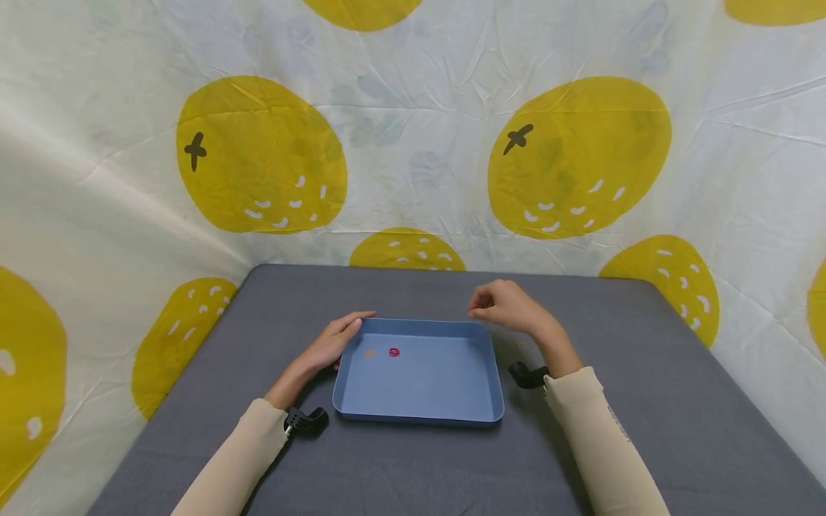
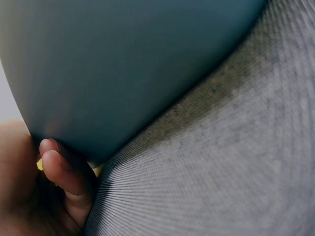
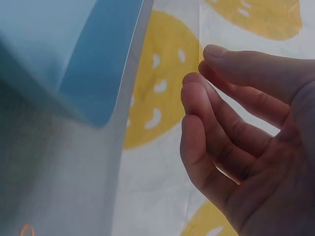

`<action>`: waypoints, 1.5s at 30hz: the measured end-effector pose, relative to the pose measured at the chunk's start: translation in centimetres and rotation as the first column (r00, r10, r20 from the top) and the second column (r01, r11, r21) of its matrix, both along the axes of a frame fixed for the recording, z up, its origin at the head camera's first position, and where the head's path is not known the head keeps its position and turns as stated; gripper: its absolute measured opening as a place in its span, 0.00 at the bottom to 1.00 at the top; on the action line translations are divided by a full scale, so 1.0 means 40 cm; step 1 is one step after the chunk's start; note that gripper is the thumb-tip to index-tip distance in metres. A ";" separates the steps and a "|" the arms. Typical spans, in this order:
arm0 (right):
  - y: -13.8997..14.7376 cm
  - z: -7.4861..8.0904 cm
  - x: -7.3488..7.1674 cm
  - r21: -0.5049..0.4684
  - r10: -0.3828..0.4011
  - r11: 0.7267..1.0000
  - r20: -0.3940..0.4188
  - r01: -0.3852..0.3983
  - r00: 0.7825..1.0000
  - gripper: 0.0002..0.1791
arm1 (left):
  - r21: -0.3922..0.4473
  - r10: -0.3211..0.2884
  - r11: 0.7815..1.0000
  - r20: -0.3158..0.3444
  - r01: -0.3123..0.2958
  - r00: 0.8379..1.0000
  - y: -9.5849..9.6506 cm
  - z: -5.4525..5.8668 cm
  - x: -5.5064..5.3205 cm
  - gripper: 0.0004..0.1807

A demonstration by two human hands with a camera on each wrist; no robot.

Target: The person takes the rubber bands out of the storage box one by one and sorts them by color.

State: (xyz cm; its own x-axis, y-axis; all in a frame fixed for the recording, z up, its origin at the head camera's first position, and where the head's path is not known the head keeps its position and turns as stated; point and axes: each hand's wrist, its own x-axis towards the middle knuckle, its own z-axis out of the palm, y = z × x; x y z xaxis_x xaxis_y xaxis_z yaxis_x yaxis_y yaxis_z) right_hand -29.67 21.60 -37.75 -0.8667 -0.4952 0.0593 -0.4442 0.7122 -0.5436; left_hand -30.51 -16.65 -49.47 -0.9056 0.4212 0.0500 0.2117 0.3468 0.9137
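A shallow blue tray (image 1: 419,387) lies on the table in front of me. My left hand (image 1: 329,345) grips its far left corner, the thumb by the rim and other fingers outside the wall; in the left wrist view curled fingertips show beside the tray wall (image 2: 133,64). Inside the tray are a small orange loop (image 1: 370,353) and a small red loop (image 1: 394,352), like rubber bands. Above the far right corner hovers my right hand (image 1: 510,307), fingers loosely bent, thumb close to the index finger. In the right wrist view, nothing shows between those fingertips.
Right of the tray, under the right forearm, faint orange loops (image 1: 521,345) lie on the grey tabletop (image 1: 413,466); one orange loop (image 3: 27,229) shows in the right wrist view. A white curtain with yellow fruit shapes (image 1: 413,165) hangs behind the table.
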 end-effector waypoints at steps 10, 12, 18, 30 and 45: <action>-0.103 -0.012 -0.008 0.027 0.102 0.994 -0.033 -0.102 0.994 0.03 | -0.006 0.008 1.000 0.012 -0.008 1.000 -0.004 0.000 0.003 0.25; -0.125 -0.015 -0.008 0.026 0.111 0.994 -0.031 -0.110 0.993 0.03 | -0.010 0.014 1.000 0.010 -0.014 1.000 -0.004 0.000 0.003 0.25; -0.185 -0.021 -0.005 -0.003 0.130 0.991 -0.015 -0.130 0.991 0.03 | -0.017 0.012 1.000 0.008 -0.012 1.000 -0.001 0.002 0.001 0.25; -0.278 -0.044 -0.017 0.045 0.174 0.984 0.008 -0.174 0.985 0.04 | -0.005 0.014 1.000 0.019 -0.014 1.000 0.001 0.002 0.001 0.25; -0.337 -0.111 -0.049 -0.018 0.190 0.982 0.047 -0.189 0.981 0.03 | 0.003 0.010 1.000 0.042 -0.010 0.999 -0.003 0.003 -0.001 0.25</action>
State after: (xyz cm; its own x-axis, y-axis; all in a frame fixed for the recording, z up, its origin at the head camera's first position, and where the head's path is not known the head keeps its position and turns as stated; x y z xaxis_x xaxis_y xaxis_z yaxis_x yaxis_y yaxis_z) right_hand -31.62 8.11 -42.18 -0.7594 -0.6500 0.0276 -0.5434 0.6103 -0.5764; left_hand -30.56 -16.79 -49.33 -0.9111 0.4120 0.0132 0.1700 0.3462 0.9226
